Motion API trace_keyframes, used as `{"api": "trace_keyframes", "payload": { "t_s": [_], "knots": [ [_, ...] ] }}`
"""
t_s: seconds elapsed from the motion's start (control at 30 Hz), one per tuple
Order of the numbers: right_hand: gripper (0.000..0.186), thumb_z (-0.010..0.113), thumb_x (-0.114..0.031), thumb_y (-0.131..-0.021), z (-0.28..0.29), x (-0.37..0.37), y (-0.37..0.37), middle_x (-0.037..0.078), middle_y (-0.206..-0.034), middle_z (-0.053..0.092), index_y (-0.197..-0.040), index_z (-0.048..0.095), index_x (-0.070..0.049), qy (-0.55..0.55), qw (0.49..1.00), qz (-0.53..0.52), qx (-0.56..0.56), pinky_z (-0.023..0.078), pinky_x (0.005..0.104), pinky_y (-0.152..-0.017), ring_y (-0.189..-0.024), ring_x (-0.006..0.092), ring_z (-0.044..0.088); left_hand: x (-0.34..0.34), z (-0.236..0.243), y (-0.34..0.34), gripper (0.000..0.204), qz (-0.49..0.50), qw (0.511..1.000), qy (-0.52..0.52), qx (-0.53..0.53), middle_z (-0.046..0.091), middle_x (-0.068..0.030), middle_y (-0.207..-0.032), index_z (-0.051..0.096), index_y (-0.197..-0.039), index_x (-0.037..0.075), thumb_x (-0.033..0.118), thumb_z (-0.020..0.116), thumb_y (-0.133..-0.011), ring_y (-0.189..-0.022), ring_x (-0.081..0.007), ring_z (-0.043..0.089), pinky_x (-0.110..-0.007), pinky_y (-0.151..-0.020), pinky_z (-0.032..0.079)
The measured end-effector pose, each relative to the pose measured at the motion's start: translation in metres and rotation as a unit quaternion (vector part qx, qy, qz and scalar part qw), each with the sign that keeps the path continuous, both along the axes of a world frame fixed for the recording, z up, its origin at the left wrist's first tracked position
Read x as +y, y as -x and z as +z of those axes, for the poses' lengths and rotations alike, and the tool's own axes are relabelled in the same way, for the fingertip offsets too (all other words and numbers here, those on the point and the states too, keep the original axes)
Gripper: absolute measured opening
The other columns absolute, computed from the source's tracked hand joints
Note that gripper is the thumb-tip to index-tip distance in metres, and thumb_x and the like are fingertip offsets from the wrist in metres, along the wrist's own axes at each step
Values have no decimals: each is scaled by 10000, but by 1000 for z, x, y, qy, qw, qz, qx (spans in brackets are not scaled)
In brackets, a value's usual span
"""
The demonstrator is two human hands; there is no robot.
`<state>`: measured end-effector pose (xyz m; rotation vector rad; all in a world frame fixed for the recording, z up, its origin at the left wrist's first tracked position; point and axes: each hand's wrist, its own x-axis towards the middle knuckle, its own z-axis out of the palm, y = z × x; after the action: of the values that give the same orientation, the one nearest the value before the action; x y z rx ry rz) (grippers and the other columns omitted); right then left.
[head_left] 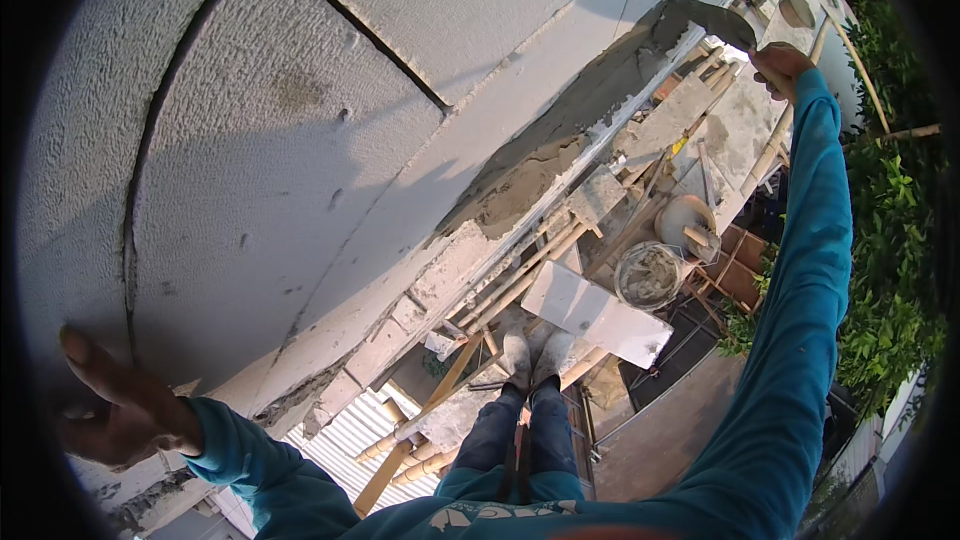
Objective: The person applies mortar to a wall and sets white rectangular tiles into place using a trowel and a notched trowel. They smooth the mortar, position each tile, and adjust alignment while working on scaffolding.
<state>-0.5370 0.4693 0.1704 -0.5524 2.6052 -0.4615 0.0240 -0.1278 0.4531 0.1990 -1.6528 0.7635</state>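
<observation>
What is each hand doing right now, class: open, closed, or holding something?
Left hand: open, palm against the rough grey plastered wall.
Right hand: closed on the grey mortar-covered flat trowel.

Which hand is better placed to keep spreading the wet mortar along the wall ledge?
Right. The right hand already grips the trowel at the grey mortar strip; the left hand is spread on the wall, far from it.

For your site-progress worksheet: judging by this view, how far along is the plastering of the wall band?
Done: grey wet plaster already covers the middle of the ledge. In hand: the right hand presses a trowel at the far end, while the left hand braces on the wall. Left: the near ledge stays bare and cracked.
</observation>
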Motion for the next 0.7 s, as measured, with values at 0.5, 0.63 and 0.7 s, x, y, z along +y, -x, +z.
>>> {"api": "trace_keyframes", "payload": {
  "t_s": [0.5, 0.63, 0.7],
  "knots": [
    [308, 588, -336, -912, 6, -48, 8, 75, -660, 596, -873, 588, -30, -134, 974, -185, -9, 430, 364, -433, -487, 175, 523, 21, 4, 23, 643, 18, 1000, 23, -4, 620, -93, -930, 658, -1111, 7, 530, 795, -763, -809, -166, 634, -334, -627, 589],
    [382, 524, -381, -971, 33, -4, -17, 64, -738, 613, -917, 633, -18, -79, 971, -220, -45, 425, 359, -455, -547, 154, 532, 6, 10, 12, 588, 13, 1000, 17, 4, 622, -105, -954, 664, -1015, 4, 517, 802, -761, -865, -181, 632, -354, -643, 591],
    [414, 577, -448, -940, -1, 82, -23, 32, -753, 596, -1042, 661, -55, 25, 962, -272, -13, 374, 316, -457, -551, 128, 488, 4, -1, 20, 557, 16, 999, -16, 28, 617, -87, -881, 643, -922, 21, 524, 808, -749, -768, -173, 620, -341, -608, 565]
  ]
}}
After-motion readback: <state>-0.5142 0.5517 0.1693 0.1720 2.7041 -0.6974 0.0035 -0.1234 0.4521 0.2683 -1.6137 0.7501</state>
